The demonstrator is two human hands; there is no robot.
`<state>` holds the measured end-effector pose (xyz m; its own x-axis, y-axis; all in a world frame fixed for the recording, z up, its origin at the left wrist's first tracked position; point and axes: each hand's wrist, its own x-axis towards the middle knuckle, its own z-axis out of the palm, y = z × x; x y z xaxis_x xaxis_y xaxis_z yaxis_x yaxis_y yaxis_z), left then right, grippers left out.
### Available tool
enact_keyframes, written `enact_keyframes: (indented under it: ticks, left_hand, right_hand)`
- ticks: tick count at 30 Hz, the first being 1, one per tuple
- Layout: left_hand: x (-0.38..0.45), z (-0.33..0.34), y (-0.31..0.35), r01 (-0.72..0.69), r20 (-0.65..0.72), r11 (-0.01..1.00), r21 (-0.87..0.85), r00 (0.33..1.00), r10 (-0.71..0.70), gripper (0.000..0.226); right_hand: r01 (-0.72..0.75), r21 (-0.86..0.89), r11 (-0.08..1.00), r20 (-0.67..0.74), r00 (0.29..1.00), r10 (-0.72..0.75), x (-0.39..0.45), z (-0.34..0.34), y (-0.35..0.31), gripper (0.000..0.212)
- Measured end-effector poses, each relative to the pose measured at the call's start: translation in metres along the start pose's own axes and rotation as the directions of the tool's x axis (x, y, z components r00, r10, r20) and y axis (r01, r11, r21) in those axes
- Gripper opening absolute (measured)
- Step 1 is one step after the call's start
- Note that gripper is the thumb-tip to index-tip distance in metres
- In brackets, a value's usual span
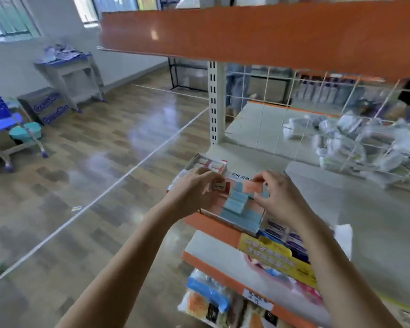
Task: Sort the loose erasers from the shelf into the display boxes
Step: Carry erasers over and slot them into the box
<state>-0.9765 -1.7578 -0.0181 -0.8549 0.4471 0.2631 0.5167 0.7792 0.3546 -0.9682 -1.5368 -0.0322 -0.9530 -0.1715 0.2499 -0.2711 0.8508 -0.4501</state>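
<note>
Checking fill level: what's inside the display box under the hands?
The display box holds rows of blue and pink erasers. The left hand holds a small eraser; the right hand pinches a pink one. The hands cover the rest.

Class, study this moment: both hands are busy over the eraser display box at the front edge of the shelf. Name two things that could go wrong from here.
1. The display box sits at the shelf's front edge; a nudge might tip it off.
2. The left hand pinches a small eraser while the right hand holds a pink one over uneven blue and pink rows, so either could slip or land in the wrong row.
</note>
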Motion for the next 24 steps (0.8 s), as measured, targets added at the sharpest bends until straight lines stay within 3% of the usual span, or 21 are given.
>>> enact_keyframes:
  ticks: [10,24]
  left_hand:
    - [0.053,0.020,-0.040,-0.278,0.205,0.947,-0.158,0.929,0.307,0.035]
    - [0.076,0.031,-0.059,-0.312,0.178,0.907,-0.284,0.912,0.369,0.032]
  right_hand:
    - [-0.339,-0.266,0.902,-0.039,0.939,0.341,-0.010,0.017,-0.022,0.021]
    - [-0.373,-0.327,0.868,0.011,0.917,0.399,-0.009,0.025,-0.027,0.028]
